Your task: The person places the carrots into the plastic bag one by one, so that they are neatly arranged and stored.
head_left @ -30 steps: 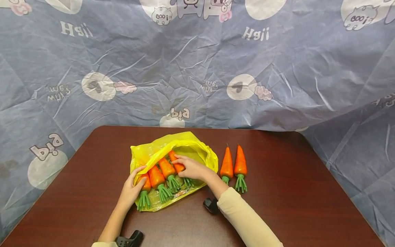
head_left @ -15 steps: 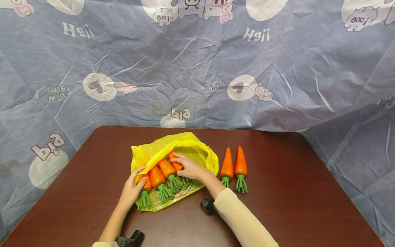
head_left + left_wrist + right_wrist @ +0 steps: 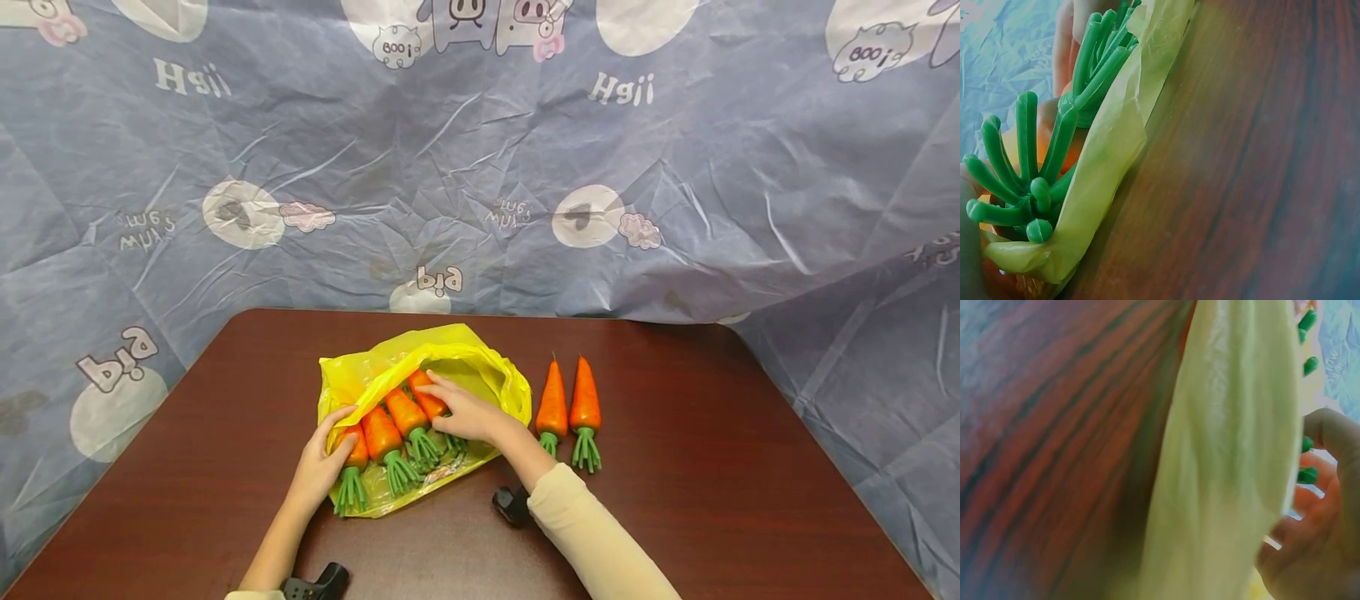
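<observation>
A yellow plastic bag [image 3: 450, 337] lies on its side, its mouth facing the person, with several orange carrots inside. My left hand [image 3: 317, 468] grips the bag's left edge, fingers over the rim and thumb on the leftmost carrot [image 3: 358, 456]. Two more carrots lie in the middle, one a fuller carrot [image 3: 382, 433] beside another carrot [image 3: 407, 410]. Inside the mouth, my right hand [image 3: 471, 415] holds the rightmost carrot [image 3: 423, 386] between fingers and thumb. Green carrot tops [image 3: 1029, 194] stick out past the bag's lower edge in the left wrist view.
Right of the bag, two loose carrots lie side by side, a left carrot [image 3: 552, 408] and a right carrot [image 3: 585, 406], tops toward the person. The dark wooden table [image 3: 697, 467] carries everything. A printed grey-blue cloth [image 3: 465, 150] hangs behind it.
The right hand and its carrot have shifted very slightly within the bag's mouth. The left hand, the bag and the loose carrots keep their places.
</observation>
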A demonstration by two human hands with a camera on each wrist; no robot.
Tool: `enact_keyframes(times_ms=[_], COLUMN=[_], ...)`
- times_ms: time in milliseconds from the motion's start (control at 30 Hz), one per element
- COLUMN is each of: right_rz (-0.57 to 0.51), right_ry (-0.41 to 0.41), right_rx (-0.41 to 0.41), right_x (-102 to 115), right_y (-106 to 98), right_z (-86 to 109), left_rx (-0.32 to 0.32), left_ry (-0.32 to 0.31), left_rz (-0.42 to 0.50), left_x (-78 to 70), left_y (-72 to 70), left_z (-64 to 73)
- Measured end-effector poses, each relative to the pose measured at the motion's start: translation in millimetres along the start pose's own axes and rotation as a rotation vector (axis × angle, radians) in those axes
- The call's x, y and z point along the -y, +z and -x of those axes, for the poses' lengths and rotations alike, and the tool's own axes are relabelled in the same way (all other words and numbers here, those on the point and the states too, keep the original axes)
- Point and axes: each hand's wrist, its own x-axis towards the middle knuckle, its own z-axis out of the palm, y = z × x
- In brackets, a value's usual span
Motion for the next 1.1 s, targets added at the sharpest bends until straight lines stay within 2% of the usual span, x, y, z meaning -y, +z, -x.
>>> enact_keyframes(times_ms=[500, 733, 900, 1100], right_rz=[0.066, 0.063, 0.066, 0.064], right_ry=[-0.038, 0.0, 0.042, 0.039], right_rx=[-0.083, -0.129, -0.191, -0.308], right_x=[-3, -1, 1, -3], right_y=[-11, -18, -27, -36], right_z=[29.7, 48.0, 63.2, 79.6], left_rx=[0.012, 0.002, -0.001, -0.006], left_ry=[-0.003, 0.001, 0.007, 0.009], left_rz=[0.011, 0.003, -0.004, -0.005], left_x=[-2.5, -0.1, 0.9, 0.9], left_y=[1.1, 1.5, 1.3, 1.1], left_z=[4.4, 2.8, 1.6, 0.3])
